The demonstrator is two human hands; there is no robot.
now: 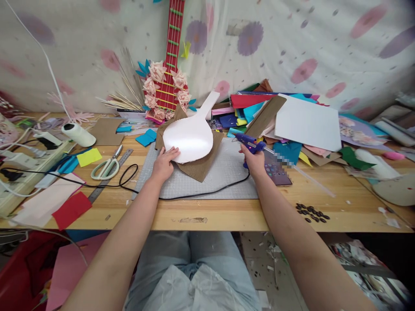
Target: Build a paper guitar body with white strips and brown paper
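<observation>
The left hand [164, 165] lies with its fingers stretched over the near left edge of the white guitar-shaped piece [188, 137], resting on it rather than clenched. We see that piece left of centre on the grey cutting mat [177, 186], on top of a brown sheet [201, 169], its neck pointing far and right. Our right hand [254, 162] is wrapped around a blue glue gun [249, 142] over the mat's right side, nozzle toward the white piece but apart from it. If the nozzle is hot, we judge that a careless swing left could burn the left fingers or mark the white surface, and a drip could land on the mat. The black cord [207, 195] runs along the mat's near side and under the left forearm, so a tug there could jerk the gun; the long clear glue stick [316, 182] jutting out rightward could knock the phone [278, 172] just beside it. We can read no brand or label: the phone's icons and the ruler's [125, 157] markings are too small.
</observation>
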